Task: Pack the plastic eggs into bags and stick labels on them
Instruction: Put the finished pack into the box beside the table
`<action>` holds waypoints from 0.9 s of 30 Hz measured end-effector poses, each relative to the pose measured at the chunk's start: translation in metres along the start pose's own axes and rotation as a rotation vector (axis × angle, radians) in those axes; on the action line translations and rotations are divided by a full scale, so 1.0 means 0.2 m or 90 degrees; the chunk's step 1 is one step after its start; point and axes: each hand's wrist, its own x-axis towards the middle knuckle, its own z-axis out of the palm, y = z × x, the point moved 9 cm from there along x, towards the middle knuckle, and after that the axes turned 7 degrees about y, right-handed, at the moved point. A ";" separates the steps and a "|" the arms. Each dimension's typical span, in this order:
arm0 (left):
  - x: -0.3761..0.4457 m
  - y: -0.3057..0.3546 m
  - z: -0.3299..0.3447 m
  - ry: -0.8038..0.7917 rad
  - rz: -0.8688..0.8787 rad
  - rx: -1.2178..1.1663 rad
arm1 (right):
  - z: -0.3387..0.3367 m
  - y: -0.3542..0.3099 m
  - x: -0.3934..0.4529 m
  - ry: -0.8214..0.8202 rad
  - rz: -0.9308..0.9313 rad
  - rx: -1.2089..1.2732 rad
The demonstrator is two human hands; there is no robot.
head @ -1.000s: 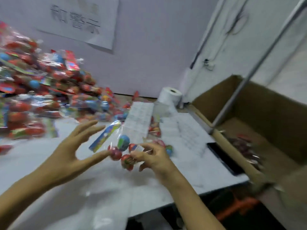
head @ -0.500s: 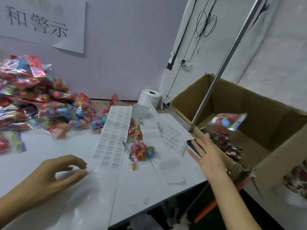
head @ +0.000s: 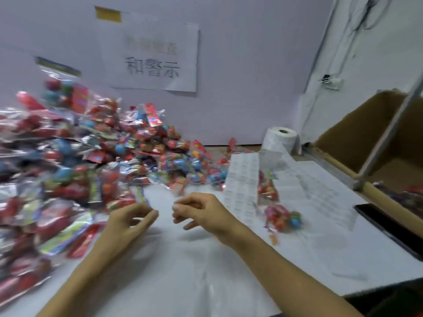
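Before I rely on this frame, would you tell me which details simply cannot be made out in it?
- Left hand and right hand, head view: motion blur hides whether the fingertips pinch anything.
- Label sheet: print too small and blurred to read.
- Cardboard box: cut off by the right edge; contents mostly hidden behind its wall.
- Pile of bagged eggs: blurred, cut off at left; labels indiscernible.
- Wall notice: top line smeared.

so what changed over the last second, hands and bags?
The right hand let go of the egg bag it held a second ago; half a second ago that bag was in the air over the cardboard box. The right hand then came back from the box side to mid-table, close to the left hand; neither visibly holds anything. The pile of packed bags, label sheet and label roll stayed put.
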 end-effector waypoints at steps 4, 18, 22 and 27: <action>-0.02 -0.02 -0.19 0.144 0.046 0.075 | 0.23 0.04 0.14 -0.025 0.010 -0.003; 0.00 -0.17 -0.03 0.009 0.074 0.442 | 0.23 0.18 0.14 0.074 -0.050 0.003; -0.02 -0.14 -0.02 0.019 0.105 0.446 | 0.22 0.18 0.14 0.077 -0.047 -0.007; -0.07 0.00 -0.01 0.063 0.209 0.413 | 0.19 0.16 0.14 0.114 -0.061 -0.027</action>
